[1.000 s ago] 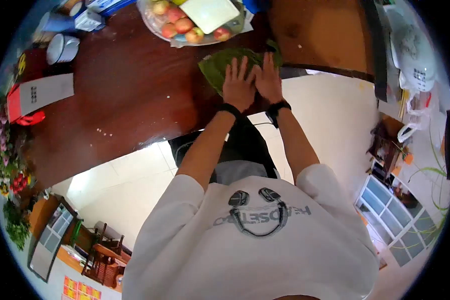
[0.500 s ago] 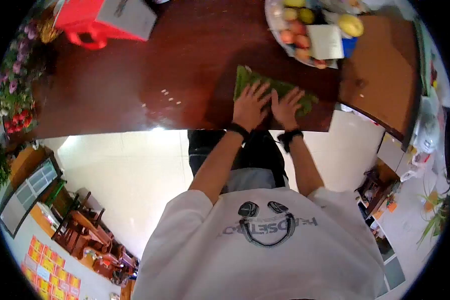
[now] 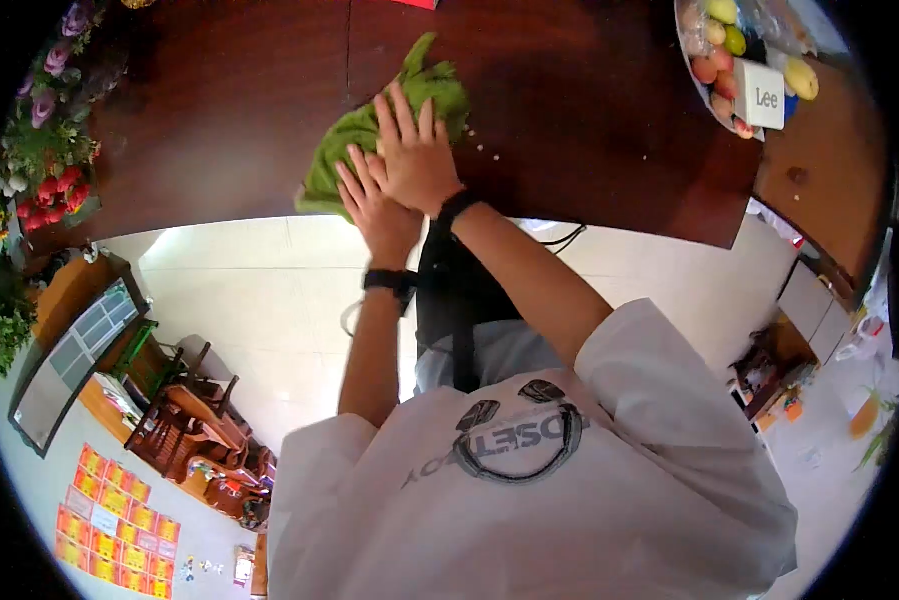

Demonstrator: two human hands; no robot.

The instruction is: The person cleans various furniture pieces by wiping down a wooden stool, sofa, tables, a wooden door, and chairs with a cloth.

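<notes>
A green cloth lies on the table, its lower corner at the near edge. Its long axis runs from seven to one o'clock, a narrow twisted tip pointing to one; the fabric is soft, rumpled and roughly triangular. The right hand presses palm down on it, fingers spread towards eleven; the left hand lies just beside at seven, fingers extended, neither hand clenched. The tabletop is dark, glossy, reddish brown. Pale crumbs lie near three o'clock. Towards two sit rounded fruits and a square-faced white box; ruffled flowers stand at nine.
</notes>
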